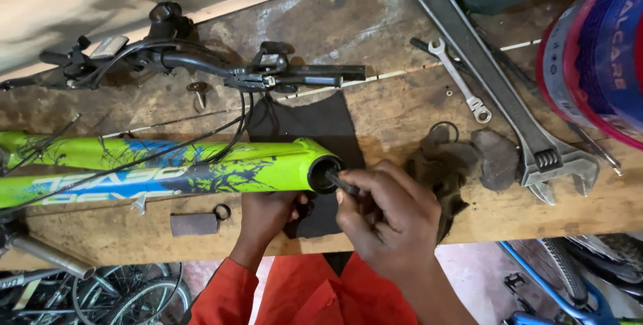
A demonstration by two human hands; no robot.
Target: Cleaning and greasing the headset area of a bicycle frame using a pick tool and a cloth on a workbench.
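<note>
Old wooden bench (402, 107), scratched and dusty, with a green and blue bike frame (167, 164) lying across it. Black cloth (321, 124) spread under the open tube end (325, 174) of the frame. Right hand (392, 214) pinched shut on a thin dark tool (343, 183), tip poked just inside that round hole. Left hand (268, 214) curled up under the frame from below — fingers mostly hidden, so cannot tell how tight the grip.

Could slip: frame only resting, might roll if pushed hard. Tool could skid out and jab the left fingers close by. Big adjustable wrench (495, 91) and small spanner (459, 80) well apart on the right — dirty rag (445, 164) near the bench edge, easy to knock off.
</note>
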